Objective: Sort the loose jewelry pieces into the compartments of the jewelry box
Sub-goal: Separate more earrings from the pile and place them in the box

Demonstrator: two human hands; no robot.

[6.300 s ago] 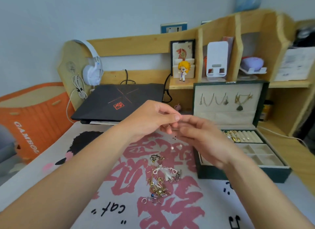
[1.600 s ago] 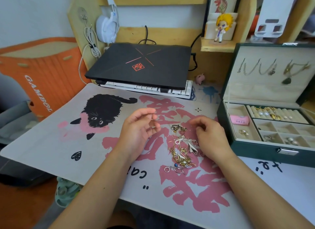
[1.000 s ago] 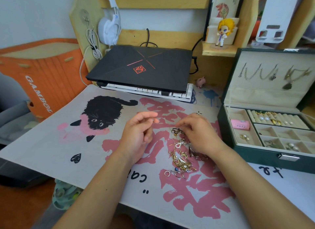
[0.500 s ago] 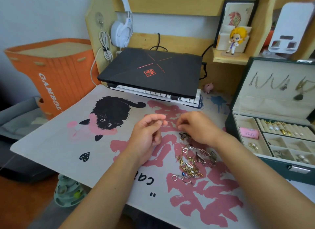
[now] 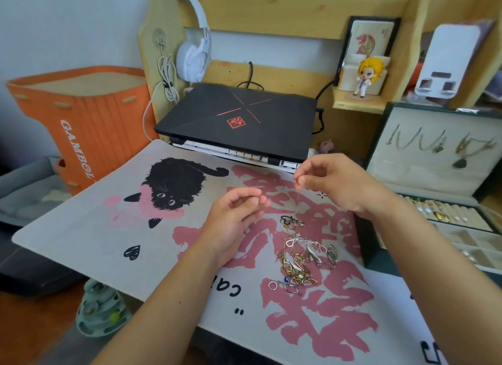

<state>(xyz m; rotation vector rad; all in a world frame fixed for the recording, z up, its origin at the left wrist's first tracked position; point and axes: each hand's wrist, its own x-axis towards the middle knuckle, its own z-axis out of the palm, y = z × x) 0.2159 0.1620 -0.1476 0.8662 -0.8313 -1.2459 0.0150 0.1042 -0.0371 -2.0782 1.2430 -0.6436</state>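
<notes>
Jewelry pile [image 5: 301,256] lies between left hand [image 5: 233,223], loose-fingered, and jewelry box [image 5: 380,253]; right hand [image 5: 339,182] pinches thin chain [image 5: 298,199].

A pale desk mat [image 5: 114,237] is showing a black cat print [image 5: 173,186], pink brush-stroke characters and small black hearts. The loose jewelry [image 5: 300,256] is glinting gold and silver. The jewelry box [image 5: 365,249] is showing dark green outside, cream inside. A black laptop [image 5: 239,120] is bearing red lines, beside an orange bin [image 5: 81,120] with white lettering.
</notes>
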